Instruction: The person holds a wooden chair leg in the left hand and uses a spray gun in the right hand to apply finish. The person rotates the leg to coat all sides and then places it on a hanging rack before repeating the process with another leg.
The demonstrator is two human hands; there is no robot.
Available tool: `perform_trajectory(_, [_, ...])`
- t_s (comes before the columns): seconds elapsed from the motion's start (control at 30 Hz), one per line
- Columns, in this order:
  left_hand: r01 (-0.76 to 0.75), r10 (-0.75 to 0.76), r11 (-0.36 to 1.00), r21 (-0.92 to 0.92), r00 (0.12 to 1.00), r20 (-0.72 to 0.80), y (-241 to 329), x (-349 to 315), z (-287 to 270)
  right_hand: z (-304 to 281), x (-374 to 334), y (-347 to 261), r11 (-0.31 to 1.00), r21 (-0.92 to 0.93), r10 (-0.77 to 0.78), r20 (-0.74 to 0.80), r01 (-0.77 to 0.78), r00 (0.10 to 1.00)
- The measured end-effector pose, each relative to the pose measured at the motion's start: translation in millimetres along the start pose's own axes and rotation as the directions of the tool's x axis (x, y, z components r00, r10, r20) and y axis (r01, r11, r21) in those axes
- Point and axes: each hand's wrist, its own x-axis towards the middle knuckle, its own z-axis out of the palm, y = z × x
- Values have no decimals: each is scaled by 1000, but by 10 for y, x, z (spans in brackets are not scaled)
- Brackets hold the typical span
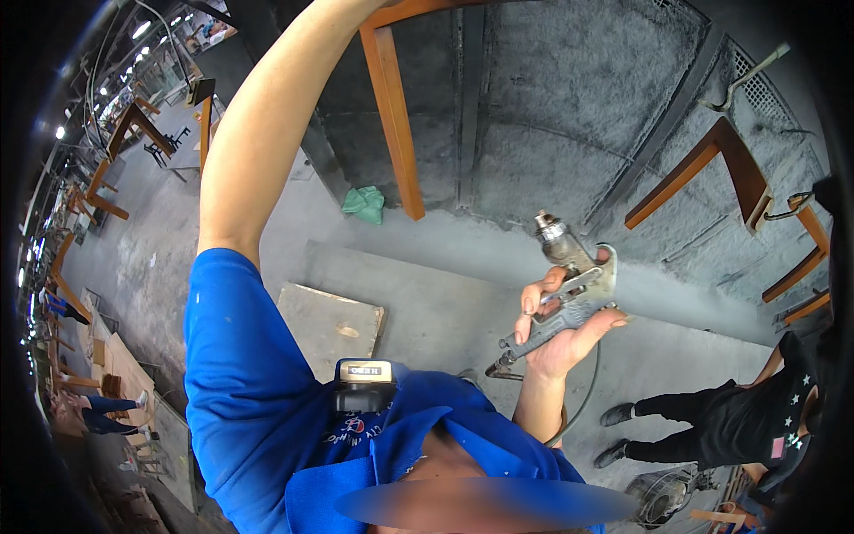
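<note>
My right hand [566,349] is wrapped round a metal spray gun [569,252], its nozzle pointing up and away from me. Some of the fingers curl at the gun's trigger side, and the thumb lies along its near side. A thin grey hose [591,392] hangs beside my right wrist. My left arm stretches far up past the top edge, so the left hand is out of the picture. Close to that forearm is a brown wooden frame with a long straight leg [391,116]; its upper part is cut off by the top edge.
Dusty grey booth panels [578,89] stand ahead. Brown wooden frames [685,182] hang from metal hooks [747,78] at right. A green cloth [364,205] and a flat board [327,331] lie on the floor. A person in black [747,405] stands at right; more wooden frames [133,125] hang at left.
</note>
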Motion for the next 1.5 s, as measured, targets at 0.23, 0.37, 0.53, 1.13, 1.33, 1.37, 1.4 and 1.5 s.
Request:
perform_trajectory(0.23, [-34, 35, 999, 33, 999, -37, 50, -39, 42, -123, -318, 176, 918, -365, 53, -272, -154, 961])
perform_trajectory(0.37, [-29, 29, 999, -46, 999, -15, -23, -83, 76, -496, -754, 223, 809, -452, 163, -440, -375, 883])
perform_trajectory(0.53, [23, -25, 987, -162, 1000, -14, -140, 4, 203, -828, -1101, 292, 737, -427, 177, -626, -524, 759])
perform_trajectory(1.13, [170, -148, 985, 32, 923, -356, -104, -281, -770, -133, -322, 53, 896, -441, 15, -75, -46, 997])
perform_trajectory(1.33, [340, -159, 799, 496, 915, -370, -144, -659, -1627, -122, -6, -257, 846, -474, -293, -27, 246, 956])
perform_trajectory(1.37, [418, -227, 769, 483, 886, -405, -156, -631, -1695, -101, 48, -288, 838, -474, -319, -26, 270, 947])
perform_trajectory(1.4, [433, -235, 745, 508, 882, -408, -176, -612, -1726, -75, 103, -309, 832, -473, -342, -24, 291, 939])
perform_trajectory(1.5, [457, -234, 692, 559, 874, -425, -183, -588, -1767, 48, 117, -245, 885, -367, -303, 15, 287, 953])
